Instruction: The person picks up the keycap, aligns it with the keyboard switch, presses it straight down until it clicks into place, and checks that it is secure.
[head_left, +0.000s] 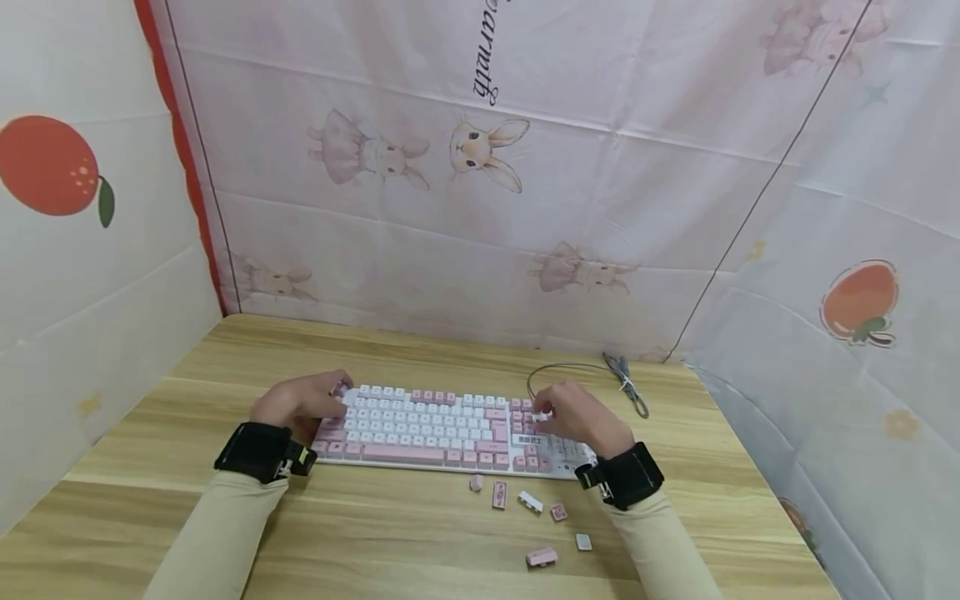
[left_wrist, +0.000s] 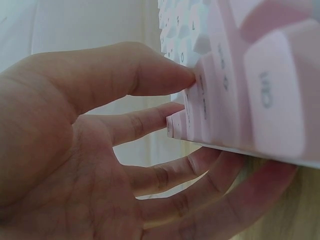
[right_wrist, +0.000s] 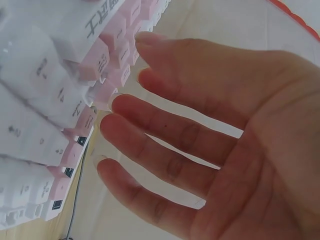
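Observation:
A pink-and-white keyboard (head_left: 420,427) lies on the wooden table. My left hand (head_left: 303,402) holds its left end, thumb on the pink keys and the other fingers along the side and lower edge, as the left wrist view shows. Over the right part of the keyboard hovers my right hand (head_left: 577,417), its fingers loosely bent. In the right wrist view, the thumb and index fingertips come close together right by the pink keys (right_wrist: 118,52), and nothing shows between them. A white strip with dark lettering (head_left: 529,440) sits just left of the number pad.
Several loose keycaps lie in front of the keyboard, among them a long pink keycap (head_left: 499,495), a long white keycap (head_left: 530,502) and a small white keycap (head_left: 583,542). Behind the right hand is a bundled grey cable (head_left: 626,383). Printed cloth walls (head_left: 420,225) surround the table.

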